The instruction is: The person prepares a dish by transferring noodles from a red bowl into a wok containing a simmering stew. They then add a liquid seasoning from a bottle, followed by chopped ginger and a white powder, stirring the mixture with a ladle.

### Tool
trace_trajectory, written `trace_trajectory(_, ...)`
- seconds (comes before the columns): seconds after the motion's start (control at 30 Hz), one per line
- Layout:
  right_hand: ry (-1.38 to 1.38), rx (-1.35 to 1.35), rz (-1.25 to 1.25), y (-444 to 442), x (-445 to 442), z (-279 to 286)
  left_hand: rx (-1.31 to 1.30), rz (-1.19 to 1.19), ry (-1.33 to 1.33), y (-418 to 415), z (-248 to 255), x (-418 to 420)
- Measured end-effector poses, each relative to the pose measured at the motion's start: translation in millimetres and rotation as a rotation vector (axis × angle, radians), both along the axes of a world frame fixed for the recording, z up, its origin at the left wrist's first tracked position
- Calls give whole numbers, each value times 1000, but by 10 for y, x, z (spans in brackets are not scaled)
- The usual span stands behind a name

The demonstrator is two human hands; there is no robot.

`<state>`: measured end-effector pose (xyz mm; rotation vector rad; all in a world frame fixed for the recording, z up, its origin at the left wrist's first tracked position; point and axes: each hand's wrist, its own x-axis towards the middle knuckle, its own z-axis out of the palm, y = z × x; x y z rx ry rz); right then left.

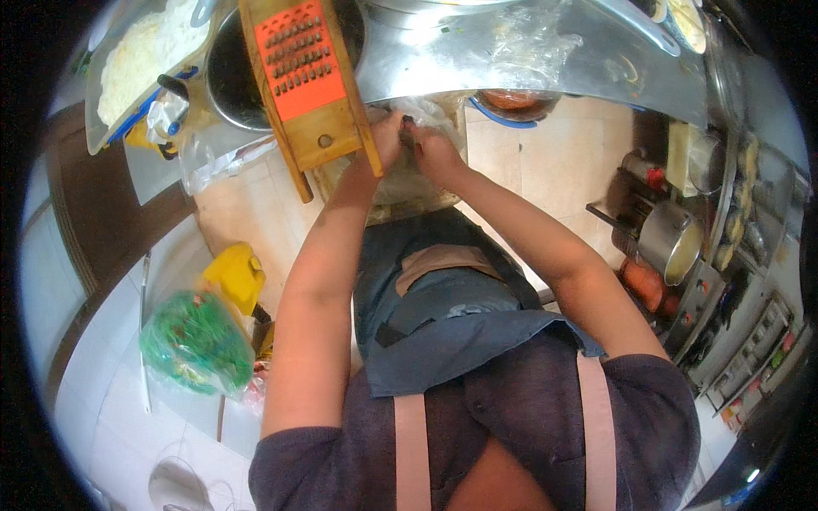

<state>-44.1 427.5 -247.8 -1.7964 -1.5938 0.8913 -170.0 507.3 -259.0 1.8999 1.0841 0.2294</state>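
Observation:
My left hand (385, 137) and my right hand (438, 155) meet just below the near edge of the metal table. Both grip the gathered upper part of a clear plastic bag (409, 182), which hangs in front of my apron. Something small and dark shows between my fingers, too blurred to name. A wooden grater (329, 124) with an orange perforated metal plate leans over a dark pot (233, 70). Its near leg passes in front of my left wrist and hides part of it. The bag's contents cannot be made out.
A steel table (441, 57) bears crumpled plastic film (530, 41). At left stands a tub of white shreds (150, 61). On the floor side lie a yellow jug (233, 274) and a bag of green stuff (198, 338). A saucepan (668, 239) is at right.

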Motion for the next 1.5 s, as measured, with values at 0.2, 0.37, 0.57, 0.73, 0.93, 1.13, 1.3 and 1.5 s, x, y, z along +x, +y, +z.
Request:
trace_trajectory(0.2,-314,-273,-31,170,446,-538,44,224,-16,-10,-255,-8)
trace_trajectory(0.37,-361,-193,-26,258,395,-260,169,230,133,-34,-835,1)
trace_trajectory(0.57,-527,-211,267,380,271,-515,220,203,212,-50,-890,-27)
trace_trajectory(0.73,-91,-364,42,446,154,-683,315,176,134,-97,-961,-124)
trace_trajectory(0.93,-203,-207,154,432,268,-458,556,66,84,-135,-717,-235)
trace_trajectory(1.13,-162,-402,-165,246,415,-418,467,187,-191,-206,-322,-154)
trace_trajectory(1.3,671,-273,-635,278,324,-372,414,258,-152,-287,15,-70)
trace_trajectory(1.5,1409,-385,-902,285,285,-270,-66,363,-203,-486,72,211)
